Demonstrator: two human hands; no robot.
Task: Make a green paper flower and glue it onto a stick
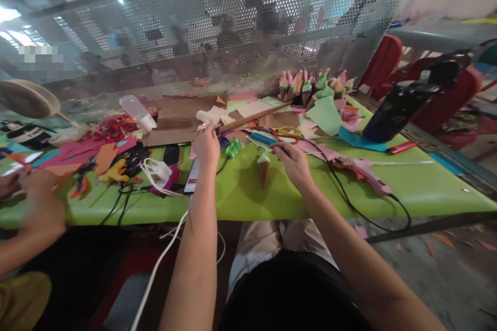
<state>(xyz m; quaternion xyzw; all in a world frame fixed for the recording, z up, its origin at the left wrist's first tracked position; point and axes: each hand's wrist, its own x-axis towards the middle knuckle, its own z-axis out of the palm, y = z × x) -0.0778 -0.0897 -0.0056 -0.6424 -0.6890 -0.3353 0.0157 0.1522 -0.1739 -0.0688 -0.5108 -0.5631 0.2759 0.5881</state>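
Note:
My left hand reaches to the middle of the table, its fingers curled by a pale pink piece and a brown strip. What it grips is not clear. My right hand has its fingers pinched together beside the end of a blue stick-like object; whether it holds that is unclear. Between my hands is a small brown paper cone with a pale green top, point toward me. A crumpled bright green paper piece lies to its left.
Finished-looking paper cones stand in a cluster at the back. A pink glue gun with its black cord lies right, near a dark bottle. Left are a phone, white charger, orange-handled tool and another person's hands.

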